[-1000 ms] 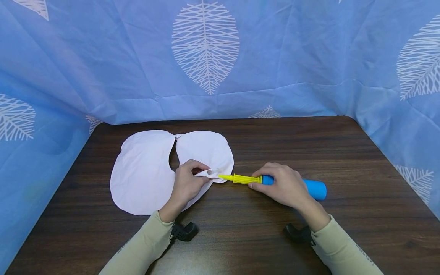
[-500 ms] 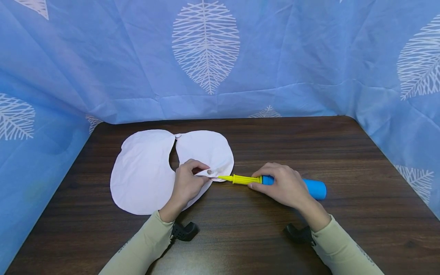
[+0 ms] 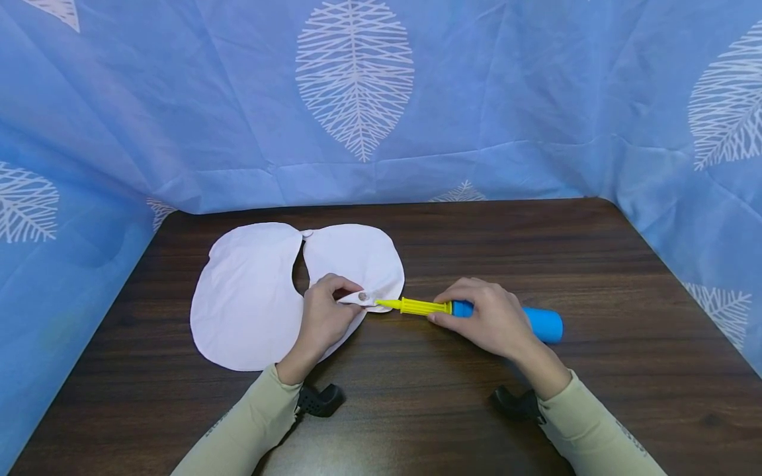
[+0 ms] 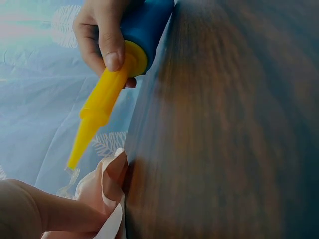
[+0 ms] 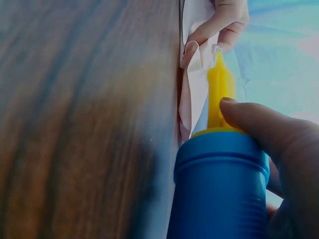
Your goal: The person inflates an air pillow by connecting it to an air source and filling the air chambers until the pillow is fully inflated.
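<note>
A flat, pale pillow-like fabric piece point(image 3: 244, 297), U-shaped with two wide lobes, lies on the table's left half. My left hand point(image 3: 321, 314) pinches a fold of its near right part, beside a small round grommet point(image 3: 362, 297). From that fold a clear valve point(image 4: 74, 178) sticks out in the left wrist view. My right hand point(image 3: 491, 320) grips a blue hand pump point(image 3: 544, 325) around its front end, thumb by the yellow collar. The pump's yellow nozzle point(image 3: 387, 304) points left, its tip right at the valve point(image 5: 216, 49).
The dark wood table point(image 3: 625, 317) carries both items. A blue curtain point(image 3: 506, 99) with white leaf prints surrounds its back and sides. Black wrist mounts point(image 3: 321, 400) hang below both sleeves.
Almost nothing differs. The whole scene shifts a few pixels upward in the head view, and both hands keep their holds with the nozzle tip at the valve.
</note>
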`<action>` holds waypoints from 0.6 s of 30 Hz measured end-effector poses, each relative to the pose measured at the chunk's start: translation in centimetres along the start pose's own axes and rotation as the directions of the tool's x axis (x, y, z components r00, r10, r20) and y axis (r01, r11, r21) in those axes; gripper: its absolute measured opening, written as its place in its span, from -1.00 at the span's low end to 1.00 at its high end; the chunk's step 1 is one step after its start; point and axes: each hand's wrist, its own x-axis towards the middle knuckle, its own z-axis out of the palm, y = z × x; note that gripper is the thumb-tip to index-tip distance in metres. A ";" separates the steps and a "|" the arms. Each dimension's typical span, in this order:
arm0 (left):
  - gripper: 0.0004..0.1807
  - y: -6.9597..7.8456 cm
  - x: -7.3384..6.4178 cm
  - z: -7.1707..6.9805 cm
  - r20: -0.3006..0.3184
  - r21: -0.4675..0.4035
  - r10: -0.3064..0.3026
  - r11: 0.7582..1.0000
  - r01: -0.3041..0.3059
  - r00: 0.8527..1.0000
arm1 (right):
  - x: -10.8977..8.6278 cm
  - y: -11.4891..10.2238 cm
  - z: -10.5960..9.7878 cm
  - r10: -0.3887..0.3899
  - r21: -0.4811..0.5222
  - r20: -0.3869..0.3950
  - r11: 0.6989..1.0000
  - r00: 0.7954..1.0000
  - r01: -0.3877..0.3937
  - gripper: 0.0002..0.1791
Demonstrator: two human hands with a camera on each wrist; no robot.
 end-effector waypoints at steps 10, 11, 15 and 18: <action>-0.77 0.0 0.0 0.1 -0.023 0.008 0.031 1.000 -0.030 0.999 | 0.2 -0.6 0.2 0.014 -0.006 -0.010 1.000 1.000 -0.014 -0.70; -0.77 0.0 0.0 0.1 -0.021 0.009 0.030 1.000 -0.030 0.999 | 0.2 -0.6 0.2 0.013 -0.007 -0.013 1.000 1.000 -0.013 -0.69; -0.76 0.0 0.0 0.2 -0.017 0.011 0.025 1.000 -0.025 1.000 | 0.3 -0.8 0.3 0.024 -0.015 -0.026 1.000 0.999 -0.025 -0.69; -0.76 0.0 0.0 0.2 -0.014 0.015 0.017 1.000 -0.017 1.000 | 0.4 -1.0 0.3 0.037 -0.017 -0.032 0.999 0.999 -0.037 -0.69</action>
